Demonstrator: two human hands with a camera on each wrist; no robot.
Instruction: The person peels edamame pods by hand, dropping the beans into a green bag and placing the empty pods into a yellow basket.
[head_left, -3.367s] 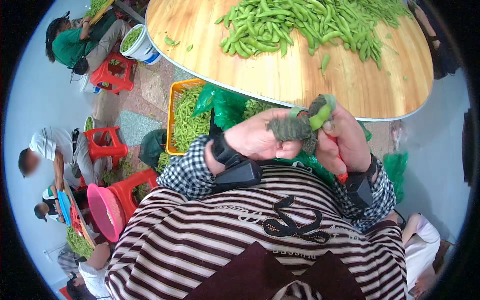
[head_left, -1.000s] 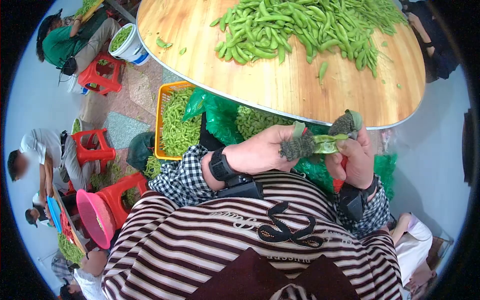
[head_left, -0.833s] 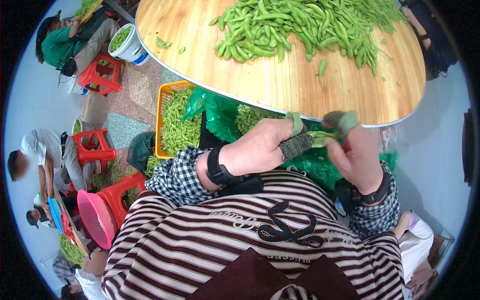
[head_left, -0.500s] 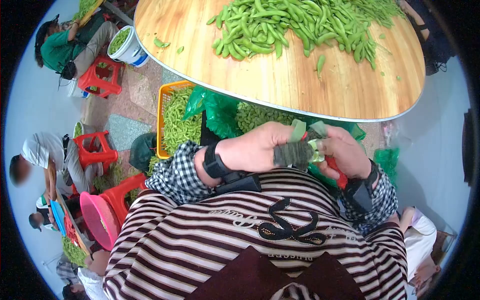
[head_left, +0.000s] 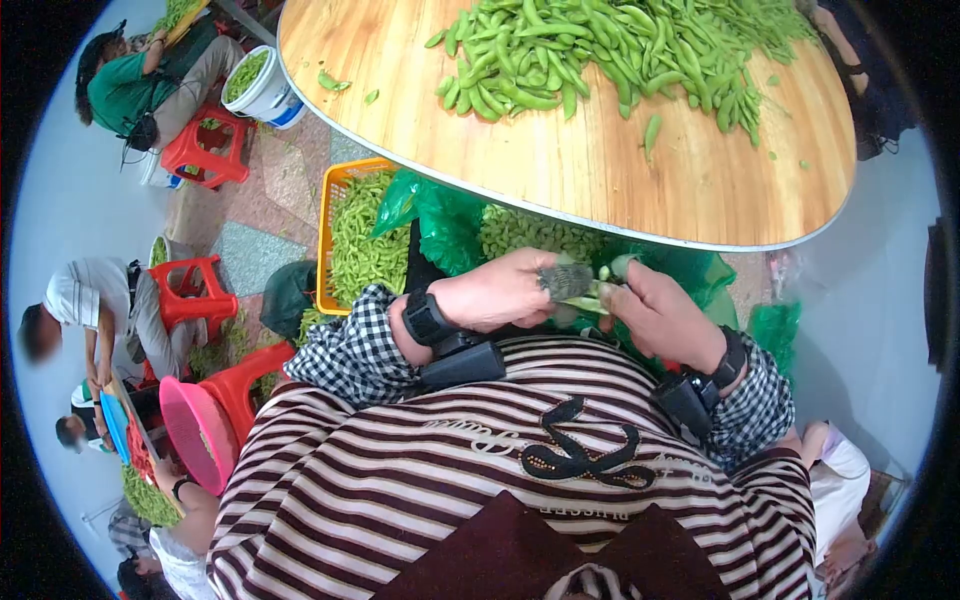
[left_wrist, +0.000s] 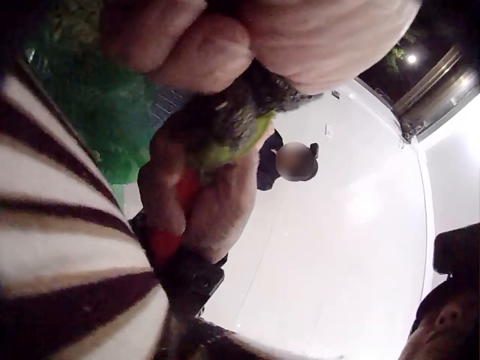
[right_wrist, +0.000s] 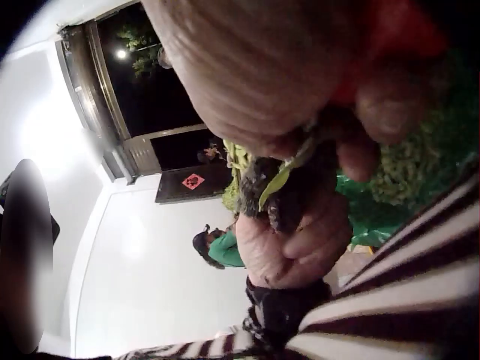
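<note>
My left hand (head_left: 500, 292) and right hand (head_left: 665, 312) meet in front of the striped shirt, just below the table edge. Between their fingertips is a green edamame pod (head_left: 583, 303), pinched from both sides. Dark knitted covers wrap some fingertips, one of them the left thumb cover (head_left: 566, 281). Curled fingers of the right hand also grip a red handle (left_wrist: 169, 244); its far end is hidden. In the right wrist view a thin strip of green pod (right_wrist: 276, 186) lies against the dark covers, close to both hands.
A heap of edamame pods (head_left: 600, 50) lies on the round wooden table (head_left: 420, 110). Below its edge are shelled beans (head_left: 535, 235) in a green plastic bag (head_left: 445, 230). A yellow crate (head_left: 324, 245) of pods, a pink basin (head_left: 190, 430) and red stools (head_left: 205, 290) stand at left.
Both hands have come down and left, away from the table edge. The pod, plump at first and later spread flat between the hands, now shows as a narrow strip. The right hand has turned at the wrist.
</note>
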